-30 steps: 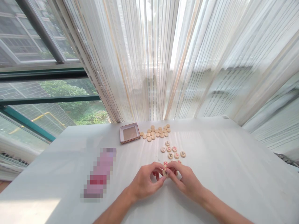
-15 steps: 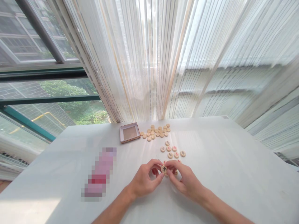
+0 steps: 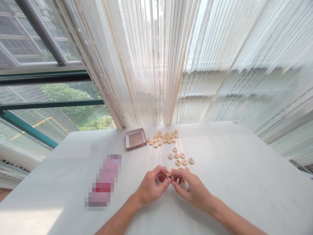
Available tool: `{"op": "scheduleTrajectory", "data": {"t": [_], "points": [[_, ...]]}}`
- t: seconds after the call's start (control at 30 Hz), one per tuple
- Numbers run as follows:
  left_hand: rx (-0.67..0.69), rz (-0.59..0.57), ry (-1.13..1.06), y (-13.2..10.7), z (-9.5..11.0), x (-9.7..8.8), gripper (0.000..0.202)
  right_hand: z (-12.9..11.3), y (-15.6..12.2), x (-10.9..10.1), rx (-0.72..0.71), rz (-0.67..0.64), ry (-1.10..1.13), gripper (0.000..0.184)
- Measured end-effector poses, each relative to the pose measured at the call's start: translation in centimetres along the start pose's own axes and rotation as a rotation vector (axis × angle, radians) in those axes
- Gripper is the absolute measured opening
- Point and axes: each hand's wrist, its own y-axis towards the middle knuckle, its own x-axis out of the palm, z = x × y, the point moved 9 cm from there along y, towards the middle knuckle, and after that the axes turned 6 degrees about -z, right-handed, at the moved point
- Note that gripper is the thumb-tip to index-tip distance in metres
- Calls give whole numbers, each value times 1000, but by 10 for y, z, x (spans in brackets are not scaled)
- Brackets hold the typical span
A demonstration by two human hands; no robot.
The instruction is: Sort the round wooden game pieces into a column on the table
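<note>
Seen from the head camera, a person bends to close work at a white table [image 3: 246, 166], the left hand [image 3: 152, 184] and the right hand [image 3: 192, 186] meeting at a wooden disc [image 3: 170, 177] marked in black, well nearer the wearer than the open box [image 3: 136, 139] and to the box's right. The left thumb and forefinger are closed on the disc in a pinch; the right thumb and forefinger curl at its other edge, though whether they grip it or merely steady it cannot be told. The disc sits tilted, face up, perhaps so its character can be read, and the fingertip hold likely suits so small and round a piece. Just right of the box, a loose cluster of discs [image 3: 164, 140] shows blank sides. Nearer the wearer and farther right of the box, lettered discs [image 3: 176, 155] lie with red and black characters showing, apparently set apart from the blank ones; some are partly hidden by the hands. A blurred pink object [image 3: 106, 178] lies on the near left side of the box, and a striped curtain [image 3: 146, 81] hangs behind it.
</note>
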Motion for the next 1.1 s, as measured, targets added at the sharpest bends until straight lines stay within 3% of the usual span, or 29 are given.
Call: {"op": "scheduleTrajectory", "data": {"t": [0.3,1.1], "points": [[-57,3,29,1,-2,-1,18,-4,0,4,3,-52,4,16],[59,-13,18,0,11,0,22,-7,2,-7,31,1,-14,18]]}}
